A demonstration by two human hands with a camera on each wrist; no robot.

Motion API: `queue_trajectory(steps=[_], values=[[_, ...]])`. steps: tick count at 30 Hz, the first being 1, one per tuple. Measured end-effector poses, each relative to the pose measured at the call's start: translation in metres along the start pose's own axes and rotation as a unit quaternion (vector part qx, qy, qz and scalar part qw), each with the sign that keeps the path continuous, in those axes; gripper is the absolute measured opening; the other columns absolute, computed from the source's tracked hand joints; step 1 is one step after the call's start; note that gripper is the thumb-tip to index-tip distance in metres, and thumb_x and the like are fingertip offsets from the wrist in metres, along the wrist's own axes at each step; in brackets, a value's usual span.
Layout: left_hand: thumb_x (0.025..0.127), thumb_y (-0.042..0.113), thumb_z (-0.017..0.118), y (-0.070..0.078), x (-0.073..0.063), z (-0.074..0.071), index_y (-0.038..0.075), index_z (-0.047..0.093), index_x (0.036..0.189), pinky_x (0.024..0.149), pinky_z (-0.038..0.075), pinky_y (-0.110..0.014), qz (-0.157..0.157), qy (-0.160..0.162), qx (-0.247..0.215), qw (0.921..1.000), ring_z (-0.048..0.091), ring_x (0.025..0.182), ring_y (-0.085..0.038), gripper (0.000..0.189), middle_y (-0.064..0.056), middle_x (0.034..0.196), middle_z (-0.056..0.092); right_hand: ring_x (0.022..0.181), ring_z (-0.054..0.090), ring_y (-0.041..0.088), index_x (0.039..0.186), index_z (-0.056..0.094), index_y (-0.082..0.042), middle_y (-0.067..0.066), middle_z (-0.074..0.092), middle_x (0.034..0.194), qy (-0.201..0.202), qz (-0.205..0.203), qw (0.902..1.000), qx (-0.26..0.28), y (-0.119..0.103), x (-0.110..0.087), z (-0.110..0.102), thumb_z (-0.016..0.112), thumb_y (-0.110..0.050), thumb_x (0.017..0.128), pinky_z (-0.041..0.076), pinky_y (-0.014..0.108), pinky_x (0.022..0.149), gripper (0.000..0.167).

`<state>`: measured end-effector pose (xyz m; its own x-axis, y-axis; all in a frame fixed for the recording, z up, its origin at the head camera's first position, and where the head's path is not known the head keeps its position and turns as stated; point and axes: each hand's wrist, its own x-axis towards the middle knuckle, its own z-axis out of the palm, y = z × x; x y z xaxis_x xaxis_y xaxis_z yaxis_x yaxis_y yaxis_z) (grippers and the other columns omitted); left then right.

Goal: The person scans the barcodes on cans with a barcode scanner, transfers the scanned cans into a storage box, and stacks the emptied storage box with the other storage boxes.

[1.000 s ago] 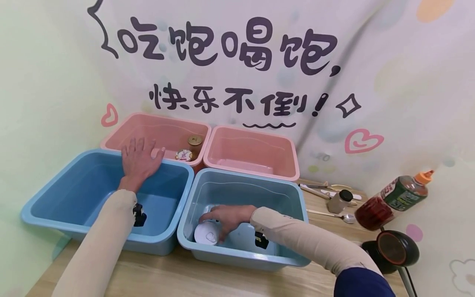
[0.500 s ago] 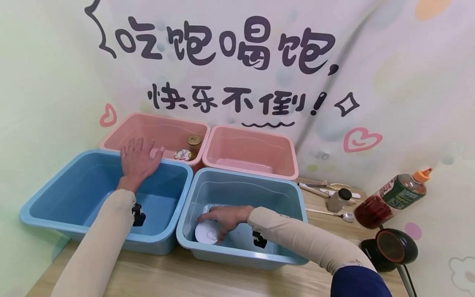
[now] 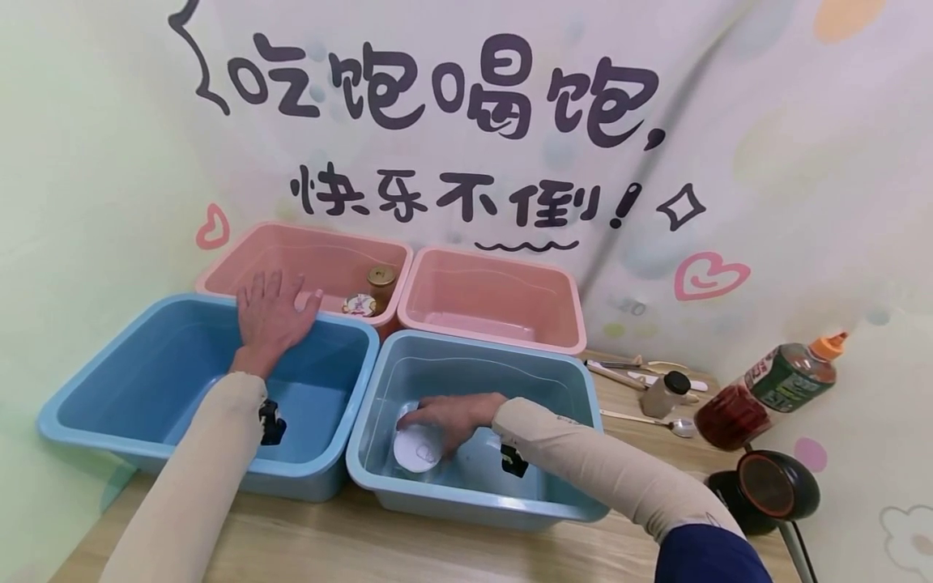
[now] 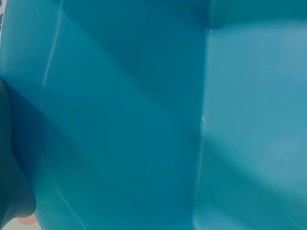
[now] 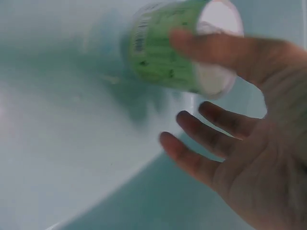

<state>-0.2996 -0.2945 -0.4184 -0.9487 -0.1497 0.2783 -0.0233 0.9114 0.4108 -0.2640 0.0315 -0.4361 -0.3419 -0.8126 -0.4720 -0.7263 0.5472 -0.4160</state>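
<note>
In the head view, my left hand (image 3: 273, 320) lies with spread fingers over the far rim of the left blue tub (image 3: 69, 405). It holds nothing. The left wrist view shows mostly the inner wall of that tub. My right hand (image 3: 455, 417) reaches down into the right, lighter blue tub (image 3: 488, 506) and grips a can (image 3: 418, 449) by its upper part. The can has a white top, and its green label faces the right wrist view. There the thumb (image 5: 216, 48) lies across the can, while three fingers stand apart below it; the index finger is hidden.
Two pink tubs stand behind the blue ones; the left pink tub (image 3: 240, 251) holds a gold-lidded jar (image 3: 381, 279) and a round patterned container (image 3: 359, 305). To the right are cutlery, a black-capped jar (image 3: 665, 394), a red sauce bottle (image 3: 768, 393) and a black device (image 3: 776, 486).
My right hand has shifted slightly right and away from me, and the can has moved with it inside the tub. The left hand stays where it was.
</note>
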Motion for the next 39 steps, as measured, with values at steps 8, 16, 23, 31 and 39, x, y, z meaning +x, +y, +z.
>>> queue_trajectory(steps=[8, 16, 23, 31, 39], values=[[0.1, 0.055, 0.035, 0.001, -0.001, -0.002, 0.008, 0.035, 0.154, 0.119, 0.004, -0.07, 0.004, 0.005, -0.001, 1.0, 0.014, 0.149, -0.051, 0.072, -0.027, 0.161, 0.024, 0.115, 0.049, 0.016, 0.142, 0.055, -0.022, 0.003, 0.053, 0.136, 0.02, 0.004, 0.9998, 0.003, -0.014, 0.013, 0.001, 0.08, -0.045, 0.082, 0.05, 0.027, 0.092, 0.069], [0.1, 0.055, 0.035, 0.002, -0.001, -0.001, 0.007, 0.034, 0.154, 0.119, 0.002, -0.07, 0.002, 0.0, -0.003, 1.0, 0.013, 0.149, -0.051, 0.072, -0.027, 0.162, 0.023, 0.107, 0.052, 0.014, 0.136, 0.06, -0.021, 0.002, 0.055, 0.125, 0.032, 0.022, 0.9992, -0.005, -0.018, 0.025, 0.01, 0.081, -0.04, 0.083, 0.05, 0.022, 0.083, 0.061], [0.1, 0.055, 0.035, 0.002, -0.001, -0.001, 0.007, 0.035, 0.154, 0.119, 0.003, -0.07, 0.002, 0.001, -0.004, 1.0, 0.013, 0.149, -0.051, 0.072, -0.027, 0.161, 0.024, 0.107, 0.053, 0.015, 0.14, 0.056, -0.025, 0.001, 0.055, 0.127, 0.022, 0.035, 0.9991, 0.004, -0.018, 0.025, 0.008, 0.082, -0.031, 0.082, 0.052, 0.023, 0.084, 0.064], [0.1, 0.055, 0.035, 0.003, 0.001, -0.002, 0.007, 0.035, 0.154, 0.119, 0.003, -0.07, -0.001, -0.002, -0.002, 1.0, 0.013, 0.149, -0.051, 0.072, -0.027, 0.161, 0.023, 0.103, 0.054, 0.015, 0.133, 0.063, -0.024, 0.001, 0.058, 0.123, 0.033, 0.047, 0.9981, -0.024, -0.019, 0.022, 0.007, 0.084, -0.026, 0.08, 0.055, 0.025, 0.084, 0.057], [0.1, 0.055, 0.036, 0.005, -0.002, -0.004, 0.007, 0.035, 0.154, 0.119, 0.003, -0.07, -0.002, -0.004, -0.004, 1.0, 0.013, 0.149, -0.051, 0.072, -0.027, 0.162, 0.022, 0.103, 0.058, 0.014, 0.135, 0.063, -0.023, 0.001, 0.061, 0.125, 0.057, 0.063, 0.9961, -0.022, -0.021, 0.019, 0.01, 0.086, -0.031, 0.079, 0.056, 0.027, 0.088, 0.061]])
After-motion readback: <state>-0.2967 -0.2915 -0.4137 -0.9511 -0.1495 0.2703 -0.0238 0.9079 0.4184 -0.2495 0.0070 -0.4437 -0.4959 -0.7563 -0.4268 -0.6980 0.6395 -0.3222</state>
